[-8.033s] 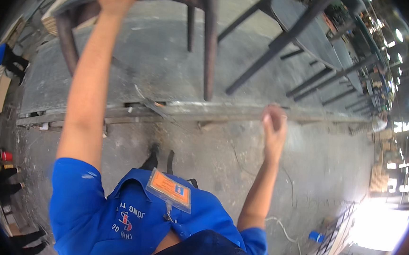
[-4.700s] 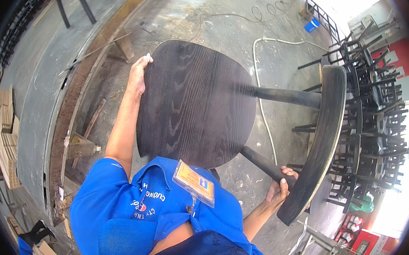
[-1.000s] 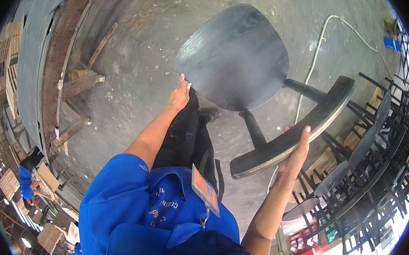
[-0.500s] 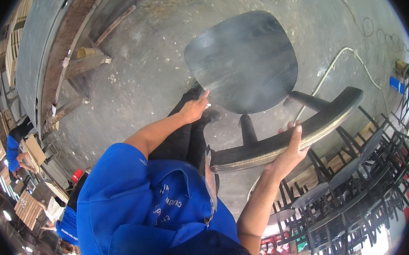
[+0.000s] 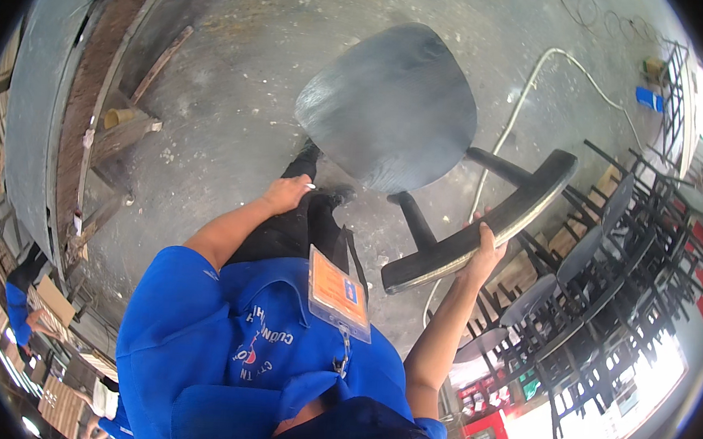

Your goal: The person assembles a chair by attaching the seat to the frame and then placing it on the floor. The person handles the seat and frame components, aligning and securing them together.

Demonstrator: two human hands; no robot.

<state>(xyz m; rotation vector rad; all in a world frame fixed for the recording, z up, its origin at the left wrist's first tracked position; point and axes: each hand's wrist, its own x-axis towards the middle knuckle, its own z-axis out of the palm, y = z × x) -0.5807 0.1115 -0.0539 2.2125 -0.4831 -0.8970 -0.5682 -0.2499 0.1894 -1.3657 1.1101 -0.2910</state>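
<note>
Right hand (image 5: 486,253) has its grip wrapped under the curved backrest (image 5: 481,229) of the dark wooden chair (image 5: 392,108), carrying it above the concrete floor (image 5: 239,73). Left hand (image 5: 286,194) hangs free, grip loose and holding nothing, just beside the seat. Stiff and probably weighty, it wants 2 holds: backrest and seat edge.

A black wooden chair (image 5: 406,134) is seen in the upper middle of the frame. Its rounded seat faces up, and its curved backrest is angled toward the lower right.

Bright daylight, glare lower right, heavy fisheye bending, dark rim.
</note>
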